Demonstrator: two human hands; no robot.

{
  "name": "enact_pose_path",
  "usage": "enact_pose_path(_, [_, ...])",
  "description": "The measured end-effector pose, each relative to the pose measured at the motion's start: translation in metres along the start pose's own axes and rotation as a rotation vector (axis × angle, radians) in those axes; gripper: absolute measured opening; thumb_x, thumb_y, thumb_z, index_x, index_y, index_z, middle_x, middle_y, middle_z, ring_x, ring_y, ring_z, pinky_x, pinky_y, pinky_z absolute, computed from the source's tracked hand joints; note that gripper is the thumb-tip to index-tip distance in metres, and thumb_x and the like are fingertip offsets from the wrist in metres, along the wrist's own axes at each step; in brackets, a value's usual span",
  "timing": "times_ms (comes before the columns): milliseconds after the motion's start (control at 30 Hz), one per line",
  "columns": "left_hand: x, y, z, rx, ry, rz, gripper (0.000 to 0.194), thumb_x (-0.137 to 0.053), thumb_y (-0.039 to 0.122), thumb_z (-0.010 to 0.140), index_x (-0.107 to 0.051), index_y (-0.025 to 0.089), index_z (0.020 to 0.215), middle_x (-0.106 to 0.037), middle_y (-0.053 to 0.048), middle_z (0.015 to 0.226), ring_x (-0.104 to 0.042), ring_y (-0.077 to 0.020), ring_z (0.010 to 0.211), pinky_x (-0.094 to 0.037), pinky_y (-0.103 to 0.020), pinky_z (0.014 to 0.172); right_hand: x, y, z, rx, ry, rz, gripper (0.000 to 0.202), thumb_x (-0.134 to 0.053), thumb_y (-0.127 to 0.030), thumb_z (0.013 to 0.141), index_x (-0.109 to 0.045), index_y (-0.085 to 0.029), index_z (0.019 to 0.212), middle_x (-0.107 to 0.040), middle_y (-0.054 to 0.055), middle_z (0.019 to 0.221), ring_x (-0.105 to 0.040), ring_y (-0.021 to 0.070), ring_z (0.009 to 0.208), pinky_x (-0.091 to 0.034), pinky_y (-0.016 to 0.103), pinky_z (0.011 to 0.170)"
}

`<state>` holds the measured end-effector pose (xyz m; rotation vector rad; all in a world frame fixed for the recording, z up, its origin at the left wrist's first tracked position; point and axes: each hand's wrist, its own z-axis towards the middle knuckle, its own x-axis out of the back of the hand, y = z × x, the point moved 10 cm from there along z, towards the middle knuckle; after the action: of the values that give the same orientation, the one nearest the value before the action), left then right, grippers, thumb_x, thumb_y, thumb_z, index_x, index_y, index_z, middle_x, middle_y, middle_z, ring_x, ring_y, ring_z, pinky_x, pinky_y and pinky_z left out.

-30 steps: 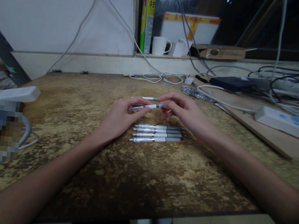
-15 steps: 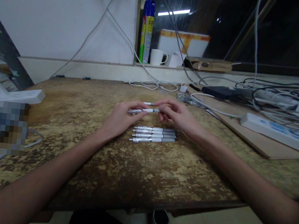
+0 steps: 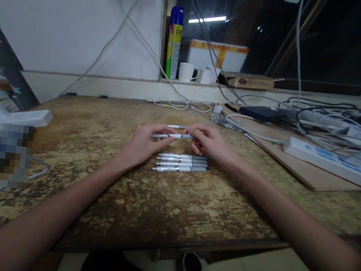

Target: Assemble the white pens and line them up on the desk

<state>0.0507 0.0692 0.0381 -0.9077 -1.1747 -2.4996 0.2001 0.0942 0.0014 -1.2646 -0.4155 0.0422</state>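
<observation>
Between my two hands a white pen with a grey grip [image 3: 178, 136] is held level above the table. The fingers and thumb of my left hand [image 3: 143, 143] close on its clip end. At its grey end my right hand [image 3: 208, 141] pinches it, the fingertips partly hidden. Just behind, another pen [image 3: 176, 127] lies on the table, partly covered by my hands. Nearer to me, several like pens [image 3: 181, 167] lie side by side in a row, grey ends to the right.
The worn wooden table [image 3: 146, 205] fills the middle. A power strip [image 3: 330, 161], a flat board [image 3: 312, 179] and tangled cables [image 3: 326, 111] are on the right. Another power strip [image 3: 34, 118] lies at left. A spray can [image 3: 174, 43] and white mug [image 3: 187, 72] stand on the sill.
The view has shifted slightly. Both hands still hold the same pen; my right hand's fingers have moved slightly around its grey end. The row of pens lies as before.
</observation>
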Motion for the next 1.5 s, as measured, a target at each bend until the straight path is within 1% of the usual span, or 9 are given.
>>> enact_pose_path(167, [0.002, -0.005, 0.000, 0.015, 0.020, 0.002, 0.025, -0.064, 0.040, 0.095, -0.078, 0.024, 0.110, -0.078, -0.006, 0.116, -0.071, -0.0220, 0.104, -0.049, -0.038, 0.099, 0.005, -0.011, 0.000, 0.066, 0.057, -0.012, 0.014, -0.061, -0.034, 0.091, -0.067, -0.022, 0.096, -0.061, 0.001, 0.072, -0.054, 0.0162, 0.065, -0.041, 0.031, 0.059])
enact_pose_path(333, [0.000, -0.003, 0.001, 0.005, -0.003, -0.008, 0.026, -0.064, 0.040, 0.095, -0.078, 0.024, 0.110, -0.077, -0.006, 0.117, -0.070, -0.0224, 0.106, -0.049, -0.039, 0.101, 0.002, -0.003, 0.001, 0.017, 0.018, 0.011, 0.023, -0.055, -0.042, 0.096, -0.067, -0.022, 0.098, -0.050, -0.003, 0.057, -0.044, 0.0150, 0.053, -0.031, 0.030, 0.052])
enact_pose_path(500, [0.000, -0.003, 0.001, 0.041, 0.002, -0.013, 0.027, -0.064, 0.040, 0.095, -0.078, 0.023, 0.111, -0.078, -0.007, 0.117, -0.070, -0.0231, 0.106, -0.050, -0.039, 0.099, 0.005, -0.009, 0.001, 0.068, 0.054, 0.010, 0.016, -0.062, -0.035, 0.091, -0.067, -0.022, 0.098, -0.058, 0.001, 0.072, -0.050, 0.0159, 0.065, -0.037, 0.030, 0.058])
enact_pose_path(800, [0.004, 0.001, 0.000, 0.015, 0.018, -0.012, 0.026, -0.066, 0.043, 0.093, -0.081, 0.024, 0.106, -0.079, -0.006, 0.112, -0.072, -0.0236, 0.101, -0.050, -0.040, 0.099, 0.000, -0.005, -0.001, 0.004, -0.001, 0.156, 0.018, -0.065, -0.037, 0.089, -0.066, -0.023, 0.101, -0.041, -0.005, 0.064, -0.035, 0.0134, 0.057, -0.022, 0.028, 0.053])
enact_pose_path(933, [0.007, 0.004, -0.001, 0.048, 0.056, -0.038, 0.028, -0.069, 0.046, 0.090, -0.082, 0.025, 0.105, -0.080, -0.007, 0.110, -0.072, -0.0245, 0.100, -0.052, -0.041, 0.096, -0.001, -0.003, 0.000, -0.020, -0.038, 0.232, 0.021, -0.064, -0.039, 0.090, -0.066, -0.023, 0.103, -0.038, -0.005, 0.065, -0.033, 0.0128, 0.057, -0.021, 0.028, 0.053])
enact_pose_path(1233, [0.013, -0.017, 0.003, 0.215, 0.134, -0.242, 0.037, -0.079, 0.050, 0.080, -0.081, 0.021, 0.103, -0.080, -0.010, 0.103, -0.071, -0.0228, 0.090, -0.055, -0.037, 0.082, -0.001, -0.013, 0.000, 0.040, -0.046, 0.283, 0.018, -0.062, -0.034, 0.092, -0.068, -0.022, 0.103, -0.061, 0.000, 0.075, -0.053, 0.0137, 0.067, -0.042, 0.029, 0.065])
enact_pose_path(1333, [0.013, -0.031, 0.002, 0.265, 0.154, -0.305, 0.042, -0.076, 0.054, 0.082, -0.079, 0.019, 0.107, -0.079, -0.012, 0.108, -0.069, -0.0222, 0.092, -0.054, -0.033, 0.074, -0.008, -0.017, -0.002, 0.077, -0.086, 0.237, 0.018, -0.060, -0.035, 0.094, -0.071, -0.024, 0.104, -0.068, 0.002, 0.085, -0.061, 0.0164, 0.081, -0.047, 0.031, 0.077])
enact_pose_path(1433, [0.007, -0.036, 0.004, 0.260, 0.119, -0.415, 0.041, -0.067, 0.055, 0.090, -0.076, 0.019, 0.107, -0.075, -0.012, 0.117, -0.068, -0.0224, 0.101, -0.054, -0.031, 0.076, -0.012, -0.025, -0.004, 0.117, -0.095, 0.101, 0.016, -0.064, -0.032, 0.093, -0.073, -0.025, 0.103, -0.072, 0.004, 0.102, -0.063, 0.0201, 0.097, -0.048, 0.035, 0.087])
enact_pose_path(1500, [0.002, -0.034, 0.006, 0.239, 0.073, -0.458, 0.039, -0.060, 0.055, 0.094, -0.073, 0.020, 0.106, -0.076, -0.009, 0.106, -0.068, -0.0205, 0.095, -0.054, -0.031, 0.077, -0.011, -0.030, -0.005, 0.138, -0.068, 0.039, 0.015, -0.065, -0.032, 0.092, -0.073, -0.026, 0.104, -0.072, 0.005, 0.110, -0.063, 0.0215, 0.102, -0.049, 0.037, 0.090])
